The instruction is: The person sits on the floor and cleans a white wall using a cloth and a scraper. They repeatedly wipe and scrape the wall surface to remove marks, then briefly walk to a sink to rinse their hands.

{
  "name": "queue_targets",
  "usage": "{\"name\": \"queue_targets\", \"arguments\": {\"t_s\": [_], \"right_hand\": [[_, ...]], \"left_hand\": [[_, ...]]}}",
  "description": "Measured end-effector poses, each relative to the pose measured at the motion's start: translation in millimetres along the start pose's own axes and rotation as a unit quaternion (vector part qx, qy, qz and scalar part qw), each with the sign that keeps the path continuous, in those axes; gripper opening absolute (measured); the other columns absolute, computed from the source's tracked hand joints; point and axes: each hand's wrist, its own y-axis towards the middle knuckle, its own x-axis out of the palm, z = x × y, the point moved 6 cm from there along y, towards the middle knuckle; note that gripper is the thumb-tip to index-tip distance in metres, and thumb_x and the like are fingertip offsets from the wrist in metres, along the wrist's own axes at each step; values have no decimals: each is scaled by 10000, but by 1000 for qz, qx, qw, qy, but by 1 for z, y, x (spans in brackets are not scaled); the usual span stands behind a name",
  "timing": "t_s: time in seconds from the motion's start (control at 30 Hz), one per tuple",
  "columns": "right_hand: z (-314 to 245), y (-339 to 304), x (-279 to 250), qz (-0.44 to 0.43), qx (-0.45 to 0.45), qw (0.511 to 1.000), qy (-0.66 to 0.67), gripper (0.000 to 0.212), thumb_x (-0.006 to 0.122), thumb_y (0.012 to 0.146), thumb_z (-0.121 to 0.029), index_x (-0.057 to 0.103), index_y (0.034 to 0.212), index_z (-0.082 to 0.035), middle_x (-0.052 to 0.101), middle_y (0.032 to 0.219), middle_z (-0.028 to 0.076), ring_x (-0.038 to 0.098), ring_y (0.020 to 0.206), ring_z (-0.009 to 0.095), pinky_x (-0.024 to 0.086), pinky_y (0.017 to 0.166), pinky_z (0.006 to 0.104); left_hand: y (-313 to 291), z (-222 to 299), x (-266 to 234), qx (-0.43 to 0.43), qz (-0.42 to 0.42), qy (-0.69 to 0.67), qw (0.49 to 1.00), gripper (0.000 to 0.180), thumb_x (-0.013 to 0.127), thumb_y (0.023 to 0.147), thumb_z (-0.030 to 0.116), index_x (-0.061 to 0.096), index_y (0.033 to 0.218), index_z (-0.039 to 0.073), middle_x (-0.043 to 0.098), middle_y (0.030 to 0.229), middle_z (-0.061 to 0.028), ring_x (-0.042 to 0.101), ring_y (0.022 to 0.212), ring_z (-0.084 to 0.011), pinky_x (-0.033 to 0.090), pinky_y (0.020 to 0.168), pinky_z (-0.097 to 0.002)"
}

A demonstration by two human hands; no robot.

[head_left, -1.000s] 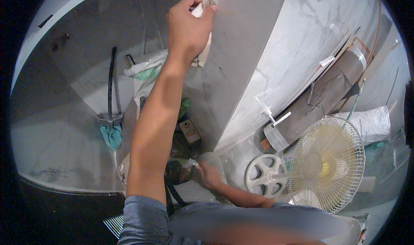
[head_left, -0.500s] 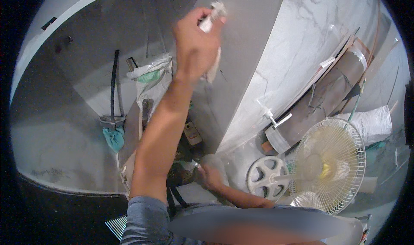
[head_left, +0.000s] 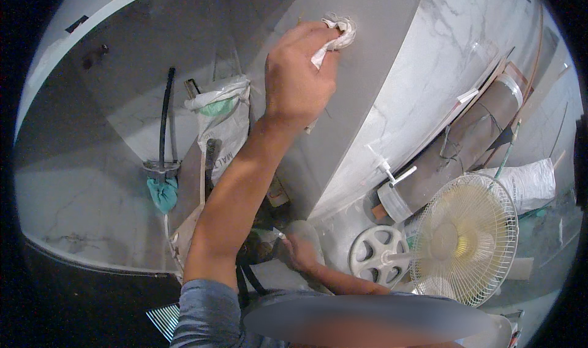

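My left hand (head_left: 301, 72), arm raised, is closed around a crumpled white cloth (head_left: 342, 34). The cloth bunches out past my fingertips and appears to be against the smooth grey wall panel (head_left: 361, 72). Lower down, near my body, my right hand (head_left: 300, 251) is closed on a small pale object (head_left: 278, 233). Only its whitish tip shows beyond the fingers, so I cannot tell its kind.
A pedestal fan (head_left: 462, 241) stands at the right, beside a white spoked wheel (head_left: 380, 256). Behind them lean a long brown roll (head_left: 465, 139) and a white sack (head_left: 530, 182). Left of my arm are another white sack (head_left: 223, 124) and a dark rod with teal cloth (head_left: 162, 195).
My left hand has shifted right and slightly down with the cloth, of which more now shows. The view has tilted a little. My right hand stays nearly where it was.
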Motion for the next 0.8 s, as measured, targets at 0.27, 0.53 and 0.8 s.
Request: {"name": "queue_targets", "arguments": {"t_s": [0.27, 0.53, 0.8], "right_hand": [[-6, -2, -4, 31, -30, 999, 29, 382, 458, 1083, -446, 569, 1127, -83, 679, 877, 298, 633, 788, 527, 471, 696, 632], [-13, -4, -12, 29, -10, 1000, -1, 351, 503, 1069, -424, 597, 1140, -94, 691, 861, 270, 660, 788, 491, 483, 676, 608], [-3, -2, -6, 23, -6, 1000, -6, 309, 513, 1069, -385, 596, 1170, -105, 691, 874, 259, 664, 795, 483, 482, 659, 591]], "left_hand": [[2, -24, 0, -20, 15, 108, 994, 222, 738, 832, 37, 759, 1051, 10, 755, 1092, -180, 706, 1004, -379, 548, 922, -421], [-6, -10, 6, 25, 50, 125, 991, 212, 744, 833, 54, 758, 1043, 25, 753, 1103, -169, 701, 997, -372, 551, 906, -422], [-7, 24, 7, 22, 29, 71, 997, 220, 701, 815, 33, 746, 1031, 38, 737, 1096, -157, 679, 1032, -364, 544, 915, -440]]}}
